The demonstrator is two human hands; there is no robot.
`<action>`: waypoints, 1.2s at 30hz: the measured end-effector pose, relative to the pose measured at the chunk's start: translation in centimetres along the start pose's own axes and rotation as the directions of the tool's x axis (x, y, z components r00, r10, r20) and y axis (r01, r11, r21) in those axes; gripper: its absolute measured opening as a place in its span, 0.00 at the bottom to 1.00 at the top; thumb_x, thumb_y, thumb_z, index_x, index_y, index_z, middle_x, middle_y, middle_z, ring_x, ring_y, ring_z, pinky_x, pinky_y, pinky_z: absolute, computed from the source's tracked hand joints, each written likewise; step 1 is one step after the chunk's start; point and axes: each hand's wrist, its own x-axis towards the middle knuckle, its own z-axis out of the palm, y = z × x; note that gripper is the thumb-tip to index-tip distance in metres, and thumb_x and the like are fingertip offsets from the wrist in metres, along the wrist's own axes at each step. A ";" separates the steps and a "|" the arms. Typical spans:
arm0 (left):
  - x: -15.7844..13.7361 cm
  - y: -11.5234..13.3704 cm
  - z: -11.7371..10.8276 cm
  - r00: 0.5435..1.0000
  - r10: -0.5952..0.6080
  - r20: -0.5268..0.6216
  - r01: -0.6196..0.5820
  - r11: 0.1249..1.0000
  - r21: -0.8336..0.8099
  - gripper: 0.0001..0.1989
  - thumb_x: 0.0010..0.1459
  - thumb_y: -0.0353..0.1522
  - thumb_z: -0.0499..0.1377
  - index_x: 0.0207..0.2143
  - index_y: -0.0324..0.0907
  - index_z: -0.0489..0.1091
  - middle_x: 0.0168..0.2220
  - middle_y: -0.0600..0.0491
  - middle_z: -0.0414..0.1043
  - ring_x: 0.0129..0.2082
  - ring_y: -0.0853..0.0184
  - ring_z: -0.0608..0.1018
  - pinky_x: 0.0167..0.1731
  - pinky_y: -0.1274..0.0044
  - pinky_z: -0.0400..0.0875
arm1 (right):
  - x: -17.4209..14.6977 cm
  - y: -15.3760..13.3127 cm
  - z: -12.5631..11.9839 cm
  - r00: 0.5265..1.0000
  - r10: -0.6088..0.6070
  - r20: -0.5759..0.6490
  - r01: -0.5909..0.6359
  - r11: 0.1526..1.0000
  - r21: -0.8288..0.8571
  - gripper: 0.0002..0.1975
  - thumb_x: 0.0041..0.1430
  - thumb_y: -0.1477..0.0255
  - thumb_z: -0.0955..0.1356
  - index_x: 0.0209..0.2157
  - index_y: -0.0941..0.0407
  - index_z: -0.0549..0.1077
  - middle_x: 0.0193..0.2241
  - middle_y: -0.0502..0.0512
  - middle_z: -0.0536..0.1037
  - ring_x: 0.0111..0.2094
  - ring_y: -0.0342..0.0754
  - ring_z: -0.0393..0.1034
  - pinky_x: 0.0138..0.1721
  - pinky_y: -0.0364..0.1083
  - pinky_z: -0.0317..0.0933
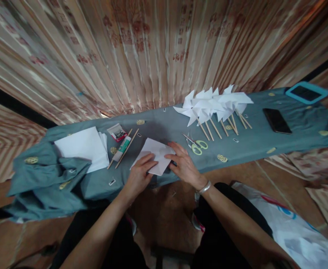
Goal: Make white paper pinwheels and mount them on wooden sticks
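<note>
A sheet of white paper [156, 150] with creases lies at the front edge of the cloth-covered table. My left hand [140, 174] grips its lower left side, fingers resting over the top. At the right side of the paper, my right hand [184, 163] holds the edge between thumb and fingers. Scissors with green handles [197, 146] lie just beyond my right hand. Left of the paper are a glue stick [122, 148], two wooden sticks [127, 148] and a small red-and-white box [118, 133] of small metal pieces.
Several white paper pinwheels [208, 104] on sticks lie at the back right. A stack of white paper [81, 147] rests at the left near bunched cloth [54, 183]. Farther right are a black phone [276, 120] and a blue-framed tablet [306, 92]. A plastic bag [287, 220] stands on the floor.
</note>
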 end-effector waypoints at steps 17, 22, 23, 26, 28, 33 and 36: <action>0.7 0.2 0.3 0.995 0.031 0.094 -0.049 0.979 0.196 0.26 0.52 0.19 0.50 0.51 0.42 0.73 0.57 0.43 0.71 0.63 0.54 0.66 0.61 0.52 0.59 | 0.0 -1.1 -1.7 1.000 -0.013 0.024 0.014 0.999 -0.051 0.13 0.55 0.80 0.66 0.39 0.55 0.79 0.61 0.64 0.67 0.67 0.61 0.51 0.60 0.64 0.55; 0.5 -0.1 0.5 0.990 0.030 0.141 -0.054 0.985 0.166 0.28 0.51 0.19 0.51 0.54 0.43 0.72 0.58 0.42 0.69 0.63 0.53 0.66 0.61 0.51 0.58 | -0.4 -1.1 -1.8 0.998 -0.027 0.054 0.030 0.998 -0.054 0.13 0.55 0.79 0.66 0.40 0.55 0.78 0.61 0.63 0.67 0.67 0.60 0.51 0.60 0.62 0.54; 0.5 -0.1 0.5 0.989 0.029 0.148 -0.054 0.985 0.165 0.28 0.51 0.19 0.52 0.54 0.43 0.71 0.59 0.42 0.69 0.63 0.53 0.65 0.61 0.51 0.58 | -0.5 -1.1 -1.8 0.998 -0.035 0.061 0.039 0.997 -0.062 0.13 0.55 0.79 0.66 0.40 0.55 0.78 0.61 0.62 0.68 0.67 0.60 0.52 0.60 0.62 0.54; 0.4 0.2 0.4 0.988 0.022 0.151 -0.050 0.981 0.187 0.27 0.52 0.20 0.52 0.54 0.42 0.71 0.59 0.42 0.68 0.64 0.53 0.65 0.61 0.51 0.58 | -0.7 -1.0 -1.8 0.995 -0.065 0.078 0.072 0.993 -0.094 0.13 0.55 0.78 0.65 0.40 0.54 0.77 0.61 0.61 0.69 0.66 0.60 0.53 0.60 0.62 0.53; 0.4 0.4 0.3 0.986 0.018 0.165 -0.053 0.976 0.209 0.26 0.52 0.20 0.52 0.53 0.40 0.71 0.59 0.40 0.68 0.64 0.52 0.65 0.61 0.52 0.58 | -0.9 -1.0 -1.7 0.994 -0.079 0.081 0.087 0.990 -0.108 0.13 0.55 0.78 0.66 0.42 0.55 0.77 0.60 0.62 0.69 0.66 0.60 0.54 0.61 0.61 0.52; 0.3 0.7 0.1 0.976 0.021 0.217 -0.070 0.973 0.221 0.29 0.49 0.19 0.52 0.55 0.39 0.69 0.60 0.39 0.66 0.65 0.51 0.63 0.62 0.51 0.57 | -1.4 -0.8 -1.3 0.993 -0.079 0.093 0.090 0.989 -0.120 0.15 0.56 0.77 0.65 0.45 0.55 0.75 0.61 0.63 0.68 0.66 0.60 0.53 0.61 0.61 0.52; 0.1 0.7 0.0 0.978 0.011 0.206 -0.055 0.976 0.212 0.29 0.49 0.19 0.52 0.55 0.39 0.69 0.61 0.39 0.65 0.65 0.51 0.62 0.62 0.51 0.55 | -1.6 -0.9 -1.3 0.991 -0.085 0.107 0.099 0.986 -0.137 0.16 0.55 0.76 0.66 0.47 0.56 0.75 0.61 0.64 0.68 0.66 0.60 0.53 0.62 0.61 0.51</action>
